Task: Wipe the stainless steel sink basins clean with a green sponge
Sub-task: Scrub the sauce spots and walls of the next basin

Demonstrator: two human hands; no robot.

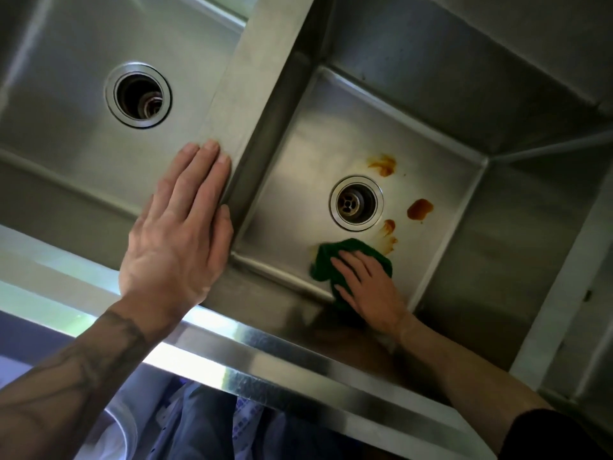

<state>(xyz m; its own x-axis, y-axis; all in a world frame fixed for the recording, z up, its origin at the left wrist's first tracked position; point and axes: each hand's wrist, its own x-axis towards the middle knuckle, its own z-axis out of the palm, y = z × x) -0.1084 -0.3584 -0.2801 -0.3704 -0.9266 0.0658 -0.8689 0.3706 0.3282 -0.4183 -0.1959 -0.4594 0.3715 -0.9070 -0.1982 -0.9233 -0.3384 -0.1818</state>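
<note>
Orange-brown stains lie just beyond the right grip, beside the round metal drain. This grip presses with straight fingers on the green sponge, on the stainless steel basin floor. The left grip lies flat on the steel divider.

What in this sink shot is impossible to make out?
1. Head view: the right basin floor beneath the green sponge, covered by it and the right hand.
2. Head view: the left basin at its far-left part, cut off by the frame edges.
3. Head view: the depth of the left drain, too dark.
4. Head view: the steel under the left hand.
</note>
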